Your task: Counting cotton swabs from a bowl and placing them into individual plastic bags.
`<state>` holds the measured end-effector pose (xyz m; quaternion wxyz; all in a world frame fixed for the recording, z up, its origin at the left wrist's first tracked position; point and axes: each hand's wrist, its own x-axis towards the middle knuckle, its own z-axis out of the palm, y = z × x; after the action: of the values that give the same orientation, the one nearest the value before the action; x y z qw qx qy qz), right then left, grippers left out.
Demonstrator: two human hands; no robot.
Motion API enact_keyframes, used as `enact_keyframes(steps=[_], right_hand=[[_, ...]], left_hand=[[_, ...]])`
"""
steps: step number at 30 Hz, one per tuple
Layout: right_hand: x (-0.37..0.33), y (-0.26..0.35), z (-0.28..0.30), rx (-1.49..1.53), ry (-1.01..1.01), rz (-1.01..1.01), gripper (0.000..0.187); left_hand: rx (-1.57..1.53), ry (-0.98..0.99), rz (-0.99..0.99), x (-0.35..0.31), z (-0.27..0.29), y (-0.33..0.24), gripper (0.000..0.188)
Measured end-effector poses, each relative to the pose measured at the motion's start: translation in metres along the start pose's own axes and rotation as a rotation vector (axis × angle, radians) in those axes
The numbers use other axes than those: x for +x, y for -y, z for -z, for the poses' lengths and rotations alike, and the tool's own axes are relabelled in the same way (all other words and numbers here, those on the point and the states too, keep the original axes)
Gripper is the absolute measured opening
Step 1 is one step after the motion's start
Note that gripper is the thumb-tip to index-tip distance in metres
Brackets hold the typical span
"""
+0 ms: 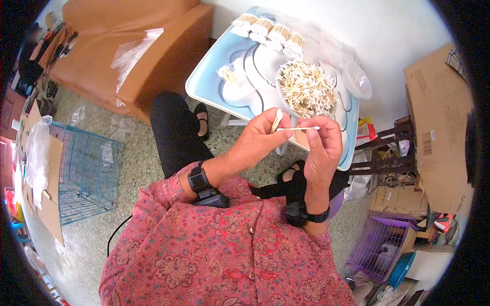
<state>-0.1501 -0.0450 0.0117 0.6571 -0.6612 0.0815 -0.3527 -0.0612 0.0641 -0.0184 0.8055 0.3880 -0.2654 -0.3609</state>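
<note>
My left hand [263,136] is closed on a small bunch of cotton swabs [276,121], white tips up, between thumb and fingers. One single cotton swab [298,128] stretches level from it to my right hand [325,145], which pinches the other tip with thumb and fingertips. Just beyond both hands a round bowl [280,97] is heaped with loose wooden swabs [309,87]. Several packed bundles of swabs [278,34] stand in a row at the table's far edge. A smaller clear bag with some swabs [228,75] lies at the left on the table.
The light blue folding table [209,84] stands in front of me. A clear plastic tub [358,81] and plastic bags [326,46] sit on its right and far side. A brown sofa [102,51], a blue wire cage [87,173], cardboard [439,127] and a purple cage [380,247] surround me.
</note>
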Motion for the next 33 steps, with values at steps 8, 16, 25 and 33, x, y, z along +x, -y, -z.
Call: enact_keyframes(steps=[8,16,25,33], right_hand=[[0.002,-0.015,0.002,-0.213,0.047,-0.037,0.012],[0.016,-0.017,-0.004,-0.569,0.149,0.165,0.012],[0.121,-0.018,0.078,-0.862,-0.075,0.119,0.021],[0.15,-0.042,0.088,-1.041,0.067,0.033,0.02]], left_hand=[[-0.164,0.092,0.185,0.002,0.002,0.01,0.007],[-0.085,0.061,0.205,0.01,0.019,0.024,0.012],[-0.409,-0.032,0.343,0.023,0.04,0.024,0.03],[-0.304,-0.089,0.297,0.029,0.053,0.024,0.031]])
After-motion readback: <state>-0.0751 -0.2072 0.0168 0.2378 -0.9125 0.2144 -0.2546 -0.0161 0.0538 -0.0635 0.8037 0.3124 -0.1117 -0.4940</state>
